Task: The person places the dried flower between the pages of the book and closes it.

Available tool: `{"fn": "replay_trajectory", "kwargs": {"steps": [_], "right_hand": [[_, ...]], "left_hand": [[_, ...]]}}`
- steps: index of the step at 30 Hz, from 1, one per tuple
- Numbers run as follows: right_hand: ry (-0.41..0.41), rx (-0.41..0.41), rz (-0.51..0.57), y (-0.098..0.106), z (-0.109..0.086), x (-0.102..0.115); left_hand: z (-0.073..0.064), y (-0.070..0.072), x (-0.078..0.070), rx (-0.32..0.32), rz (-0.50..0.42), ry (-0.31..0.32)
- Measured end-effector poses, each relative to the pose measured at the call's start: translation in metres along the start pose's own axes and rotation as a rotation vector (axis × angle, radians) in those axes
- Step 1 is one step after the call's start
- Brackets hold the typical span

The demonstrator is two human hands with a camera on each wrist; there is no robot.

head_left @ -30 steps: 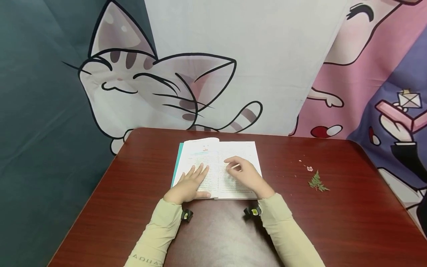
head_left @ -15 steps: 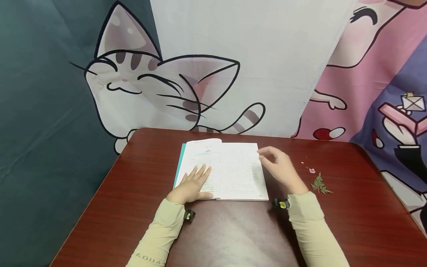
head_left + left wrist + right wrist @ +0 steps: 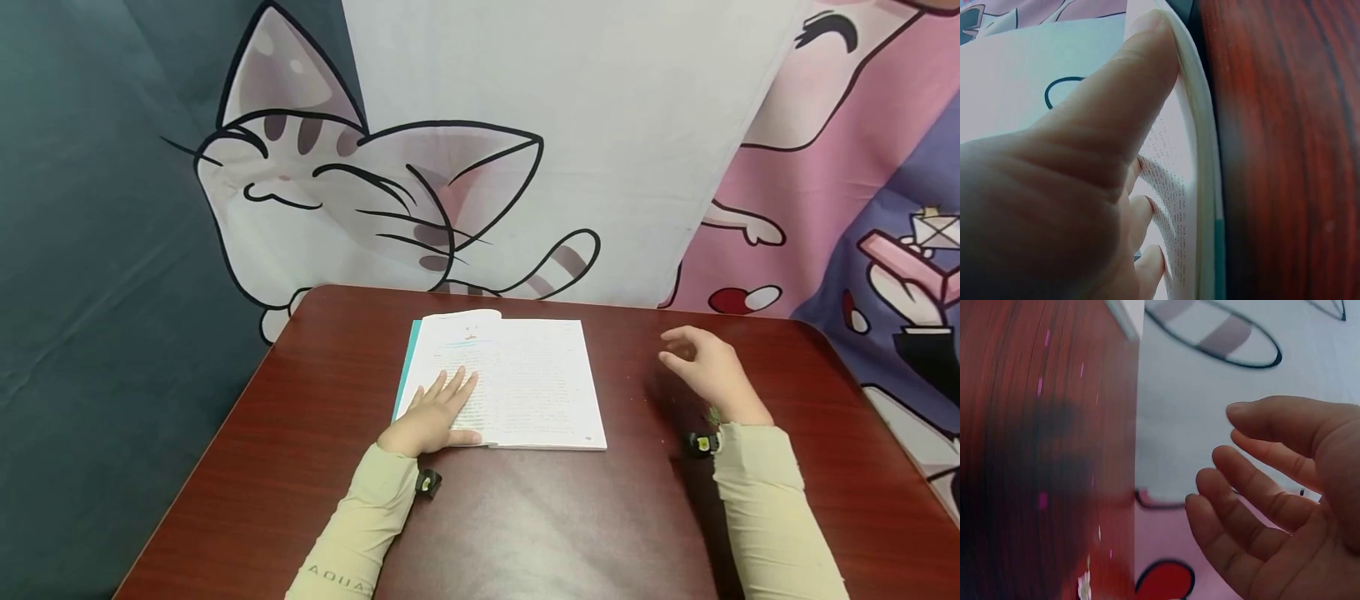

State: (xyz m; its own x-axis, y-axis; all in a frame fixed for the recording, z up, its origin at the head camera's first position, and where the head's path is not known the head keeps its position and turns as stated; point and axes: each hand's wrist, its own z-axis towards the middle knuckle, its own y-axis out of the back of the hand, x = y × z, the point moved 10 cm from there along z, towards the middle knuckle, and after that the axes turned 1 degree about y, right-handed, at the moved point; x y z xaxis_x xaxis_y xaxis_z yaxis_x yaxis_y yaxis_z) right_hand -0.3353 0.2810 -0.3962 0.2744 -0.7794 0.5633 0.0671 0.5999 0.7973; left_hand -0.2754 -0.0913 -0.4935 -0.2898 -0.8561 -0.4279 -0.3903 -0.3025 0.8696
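An open book [image 3: 540, 383] with a teal cover edge lies on the table. Fingers spread, my left hand [image 3: 427, 421] rests flat on its left page, the thumb along the lower edge near the spine. In the left wrist view the thumb [image 3: 1129, 81] lies across the book's edge, with fingertips on the printed page [image 3: 1175, 206]. My right hand [image 3: 712, 375] is raised over the table right of the book, fingers loosely bent and holding nothing. A green fern-like leaf sprig [image 3: 713, 415] shows partly behind the right wrist.
Small pink and pale bits [image 3: 1085, 584] lie on the reddish-brown table [image 3: 300, 467] below the right hand. A curtain with a cartoon cat [image 3: 330, 192] hangs behind the table's far edge. Each wrist wears a small black camera [image 3: 702, 443].
My right hand has moved right, from above the right page to past the book, now covering the flower and most of the leaf sprig. The left hand stays on the page.
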Motion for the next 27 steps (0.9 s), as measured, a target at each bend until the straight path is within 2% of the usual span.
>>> {"fn": "replay_trajectory", "kwargs": {"steps": [5, 10, 16, 22, 27], "right_hand": [[-0.065, 0.062, -0.022, 0.005, -0.003, -0.025], [-0.117, 0.113, -0.023, 0.003, -0.004, -0.047], [-0.124, 0.133, -0.098, 0.006, -0.003, -0.07], [-0.136, 0.188, -0.156, 0.005, -0.004, -0.083], [-0.135, 0.234, -0.197, 0.0, -0.006, -0.085]], "left_hand": [[-0.002, 0.004, -0.003, -0.008, -0.033, -0.022], [-0.003, 0.004, -0.003, 0.003, -0.017, -0.009], [-0.002, 0.005, -0.005, 0.015, -0.031, 0.006], [-0.002, 0.005, -0.005, 0.015, -0.025, 0.014], [-0.002, 0.004, -0.004, 0.014, -0.018, 0.017]]}}
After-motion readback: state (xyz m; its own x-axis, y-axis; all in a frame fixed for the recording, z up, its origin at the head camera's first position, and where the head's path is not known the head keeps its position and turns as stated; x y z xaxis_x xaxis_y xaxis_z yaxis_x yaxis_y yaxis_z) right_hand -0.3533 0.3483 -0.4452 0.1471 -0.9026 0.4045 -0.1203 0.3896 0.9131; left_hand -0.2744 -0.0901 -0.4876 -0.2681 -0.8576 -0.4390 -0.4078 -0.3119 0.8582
